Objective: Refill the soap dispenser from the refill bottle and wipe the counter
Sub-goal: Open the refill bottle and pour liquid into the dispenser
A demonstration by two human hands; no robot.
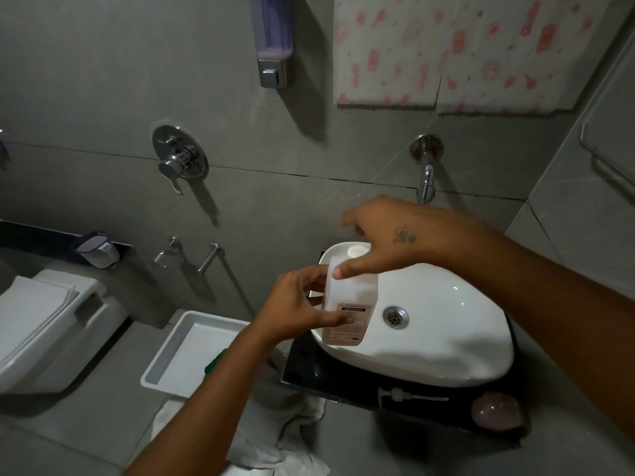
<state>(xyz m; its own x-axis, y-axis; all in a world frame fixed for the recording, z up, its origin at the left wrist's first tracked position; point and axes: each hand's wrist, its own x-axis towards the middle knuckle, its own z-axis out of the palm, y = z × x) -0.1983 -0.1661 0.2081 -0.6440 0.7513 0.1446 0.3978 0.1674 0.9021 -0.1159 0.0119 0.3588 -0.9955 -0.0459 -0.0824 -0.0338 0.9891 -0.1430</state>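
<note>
A translucent white refill bottle [350, 297] with a white cap and a dark label stands upright at the left rim of the white basin [446, 338]. My left hand [299, 314] grips its lower left side. My right hand [388, 238] hovers over the cap, thumb on the bottle's shoulder, fingers spread. A white pump head [409, 397] lies loose on the black counter [309, 369] in front of the basin. Beside the pump head rests a pink rounded dispenser body [494, 411]. A white cloth [275, 431] hangs below the counter's left edge.
A wall dispenser [273, 39] with purple liquid hangs above. The tap [426, 173] juts from the wall over the basin. A white tray [192, 352] with a green object sits left of the counter, with a toilet [44, 324] further left.
</note>
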